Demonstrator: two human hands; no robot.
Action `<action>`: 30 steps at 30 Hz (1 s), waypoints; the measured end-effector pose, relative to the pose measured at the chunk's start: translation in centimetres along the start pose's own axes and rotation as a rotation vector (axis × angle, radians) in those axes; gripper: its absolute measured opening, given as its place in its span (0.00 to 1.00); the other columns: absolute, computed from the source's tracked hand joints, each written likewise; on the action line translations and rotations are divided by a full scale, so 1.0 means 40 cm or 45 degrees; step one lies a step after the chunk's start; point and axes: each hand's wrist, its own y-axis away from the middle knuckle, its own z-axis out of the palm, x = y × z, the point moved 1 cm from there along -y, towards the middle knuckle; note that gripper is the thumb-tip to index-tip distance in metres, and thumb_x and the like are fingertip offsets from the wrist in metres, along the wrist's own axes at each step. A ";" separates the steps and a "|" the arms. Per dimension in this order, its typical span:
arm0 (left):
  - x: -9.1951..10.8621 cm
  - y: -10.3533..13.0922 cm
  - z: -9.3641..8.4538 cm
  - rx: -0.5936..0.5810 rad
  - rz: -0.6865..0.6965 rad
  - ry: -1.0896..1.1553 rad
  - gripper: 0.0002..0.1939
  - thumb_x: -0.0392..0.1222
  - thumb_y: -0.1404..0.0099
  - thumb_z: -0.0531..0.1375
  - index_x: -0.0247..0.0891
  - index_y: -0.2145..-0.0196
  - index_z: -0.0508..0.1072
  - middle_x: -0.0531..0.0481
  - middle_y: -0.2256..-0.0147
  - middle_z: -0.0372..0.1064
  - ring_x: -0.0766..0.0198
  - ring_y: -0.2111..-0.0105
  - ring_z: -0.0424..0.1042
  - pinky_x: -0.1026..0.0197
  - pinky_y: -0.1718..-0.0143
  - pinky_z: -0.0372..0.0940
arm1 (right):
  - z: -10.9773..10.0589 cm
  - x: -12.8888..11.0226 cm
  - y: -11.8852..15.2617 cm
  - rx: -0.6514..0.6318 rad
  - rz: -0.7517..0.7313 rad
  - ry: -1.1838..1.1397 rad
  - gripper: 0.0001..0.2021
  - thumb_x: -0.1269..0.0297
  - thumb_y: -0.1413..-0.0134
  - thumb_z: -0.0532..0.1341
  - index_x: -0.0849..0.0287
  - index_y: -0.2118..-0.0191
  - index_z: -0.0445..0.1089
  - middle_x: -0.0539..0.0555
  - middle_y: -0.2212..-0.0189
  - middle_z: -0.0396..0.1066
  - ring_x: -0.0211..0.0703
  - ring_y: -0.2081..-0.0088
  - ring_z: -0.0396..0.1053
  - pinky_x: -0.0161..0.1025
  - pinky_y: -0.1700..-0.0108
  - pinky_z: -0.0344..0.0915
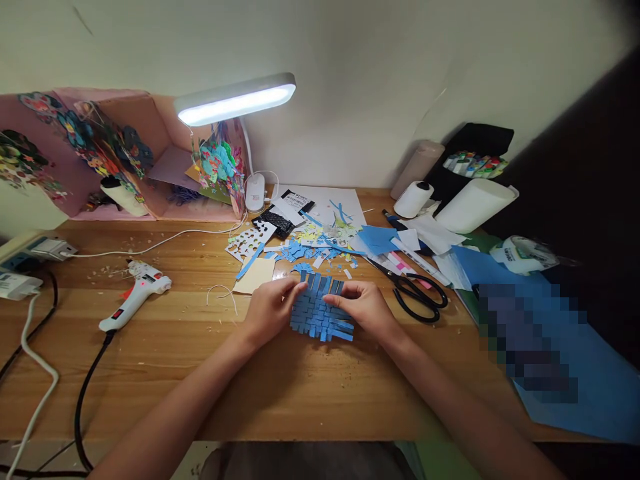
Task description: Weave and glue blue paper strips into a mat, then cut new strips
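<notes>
Above the counter (320, 400) is the woven blue paper mat (316, 310), your left hand (270, 305) pinching its upper left edge and your right hand (367, 308) pinching its upper right. Blue paper scraps (296, 251) lie just beyond; black scissors (394, 275) lie to the right, a white glue gun (133, 301) well apart at left

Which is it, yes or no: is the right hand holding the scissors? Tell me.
No, the scissors lie on the wooden table, while the right hand pinches the woven blue paper.
</notes>
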 end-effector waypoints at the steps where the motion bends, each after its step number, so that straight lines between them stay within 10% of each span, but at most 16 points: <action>1: 0.000 -0.003 -0.013 0.052 -0.003 0.020 0.16 0.46 0.33 0.50 0.37 0.75 0.67 0.53 0.78 0.64 0.68 0.77 0.63 0.66 0.73 0.56 | -0.004 0.000 0.000 0.014 0.000 0.015 0.18 0.53 0.63 0.68 0.60 0.85 0.63 0.46 0.86 0.60 0.33 0.81 0.55 0.33 0.78 0.52; 7: -0.038 -0.033 -0.096 0.722 -0.160 0.337 0.15 0.46 0.33 0.50 0.35 0.67 0.71 0.48 0.69 0.73 0.71 0.81 0.63 0.66 0.72 0.60 | -0.021 0.002 -0.004 -0.010 0.035 -0.021 0.17 0.50 0.63 0.67 0.60 0.80 0.69 0.49 0.83 0.67 0.37 0.80 0.60 0.34 0.78 0.56; 12: -0.029 -0.028 -0.075 0.505 0.063 0.217 0.14 0.41 0.33 0.51 0.39 0.53 0.70 0.48 0.63 0.72 0.68 0.73 0.69 0.61 0.63 0.64 | -0.019 0.006 -0.009 0.029 0.059 -0.033 0.16 0.51 0.64 0.67 0.62 0.80 0.71 0.51 0.83 0.69 0.37 0.80 0.62 0.35 0.78 0.58; 17: 0.014 -0.001 -0.005 0.254 0.492 -0.243 0.08 0.45 0.42 0.62 0.44 0.63 0.75 0.49 0.65 0.70 0.62 0.63 0.69 0.57 0.60 0.60 | -0.008 -0.003 0.002 -0.019 0.097 -0.239 0.15 0.54 0.61 0.68 0.62 0.72 0.75 0.52 0.75 0.75 0.40 0.75 0.69 0.37 0.71 0.64; 30: 0.028 0.011 0.025 0.339 0.357 -0.303 0.01 0.39 0.39 0.61 0.40 0.68 0.72 0.52 0.67 0.68 0.64 0.64 0.68 0.58 0.59 0.55 | 0.014 -0.019 0.025 -0.199 0.065 -0.412 0.10 0.59 0.57 0.67 0.59 0.68 0.76 0.51 0.70 0.77 0.40 0.70 0.72 0.37 0.64 0.68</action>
